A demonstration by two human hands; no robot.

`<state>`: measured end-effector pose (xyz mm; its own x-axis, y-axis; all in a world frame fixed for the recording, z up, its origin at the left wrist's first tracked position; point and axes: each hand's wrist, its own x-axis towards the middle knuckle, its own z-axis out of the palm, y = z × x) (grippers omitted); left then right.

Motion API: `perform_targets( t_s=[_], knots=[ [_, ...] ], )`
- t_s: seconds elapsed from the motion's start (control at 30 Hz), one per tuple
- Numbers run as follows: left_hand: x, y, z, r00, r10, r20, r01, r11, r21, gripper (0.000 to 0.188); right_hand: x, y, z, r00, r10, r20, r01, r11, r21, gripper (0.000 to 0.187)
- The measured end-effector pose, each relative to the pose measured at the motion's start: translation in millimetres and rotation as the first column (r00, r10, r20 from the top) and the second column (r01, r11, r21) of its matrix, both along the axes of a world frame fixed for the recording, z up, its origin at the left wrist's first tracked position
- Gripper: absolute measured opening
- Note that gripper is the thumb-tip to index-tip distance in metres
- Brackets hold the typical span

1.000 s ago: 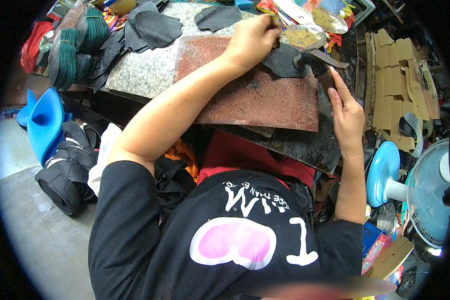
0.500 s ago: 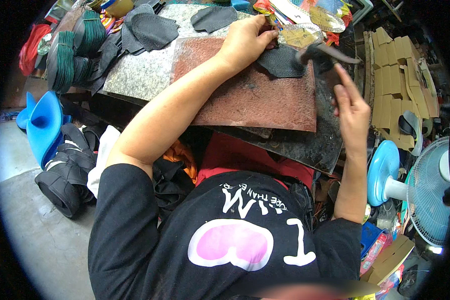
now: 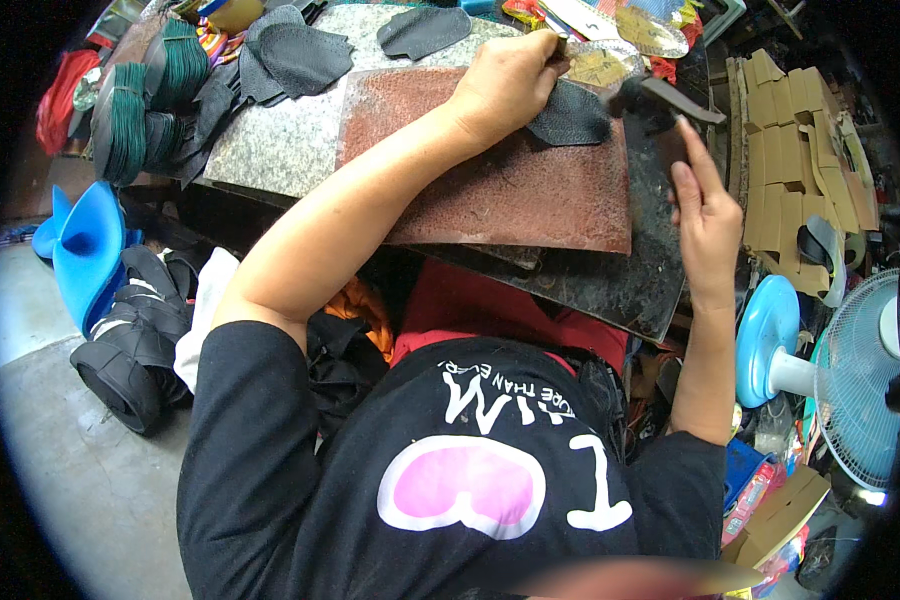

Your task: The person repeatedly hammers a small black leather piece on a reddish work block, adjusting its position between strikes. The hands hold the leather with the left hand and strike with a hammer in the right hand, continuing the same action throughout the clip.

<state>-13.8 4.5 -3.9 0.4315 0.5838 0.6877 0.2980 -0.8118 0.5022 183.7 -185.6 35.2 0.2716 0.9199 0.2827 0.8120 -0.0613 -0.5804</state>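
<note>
Black, pebble-grained leather piece (image 3: 568,115) with a rounded lower edge, lying flat at the upper right of a rough, reddish-brown rectangular mat (image 3: 515,195). Bare left hand (image 3: 510,80) stretched across to the leather's left side, fingers curled together, tips apparently pinching something small and dark: too small to name, and unclear whether in contact with the leather beneath. Bare right hand (image 3: 708,205) closed around the handle of a dark hammer (image 3: 670,95) with a long, tapering head, index finger extended along the handle. Hammer head blurred, just beside the leather's right edge; impossible to tell whether lifted clear or touching.

Around the mat: pale, speckled, stone-like tabletop (image 3: 270,140); second black leather piece, oval and flat (image 3: 425,33); overlapping stack of black leather cut-outs (image 3: 295,55); tan, silver-edged, sole-shaped piece (image 3: 598,68) near the left fingertips.

Likely risks, as a judgement: bruised left fingers, from a hammer stroke straying leftward; skewed or creased leather, from a glancing blow with no visible hold on the right edge; twisted hammer head, from a grip loosened by the outstretched index finger; knocked sole-shaped piece, from too wide a swing in crowded space.
</note>
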Motion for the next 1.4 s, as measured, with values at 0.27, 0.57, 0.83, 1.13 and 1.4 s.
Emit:
perform_targets(
  t_s=[0.27, 0.57, 0.83, 1.13, 1.4],
  knots=[
    [-1, 18, -13, 0.882, 0.001, 0.471, 0.337, 0.696, -0.634, 0.017, -21, -1, 1, 0.997, -0.065, 0.047, 0.07, 0.992, -0.101, 0.039],
    [1, 13, -14, 0.944, -0.06, 0.323, 0.253, 0.762, -0.597, 0.017, -6, -5, -8, 0.988, -0.007, -0.157, 0.005, 1.0, -0.014, 0.04],
    [-1, 4, 1, 0.993, -0.108, 0.048, 0.113, 0.988, -0.107, 0.018, -30, 7, 91, 0.926, 0.218, -0.31, 0.036, 0.763, 0.645, 0.035],
    [5, -1, 3, 0.998, -0.063, 0.001, 0.063, 0.998, 0.011, 0.01, -7, 2, 8, 0.995, 0.021, -0.093, -0.017, 0.999, 0.044, 0.038],
    [4, 14, -10, 0.921, -0.051, 0.386, 0.283, 0.767, -0.575, 0.02, -11, -4, -15, 0.999, -0.029, 0.045, 0.031, 0.999, -0.024, 0.039]
  ],
)
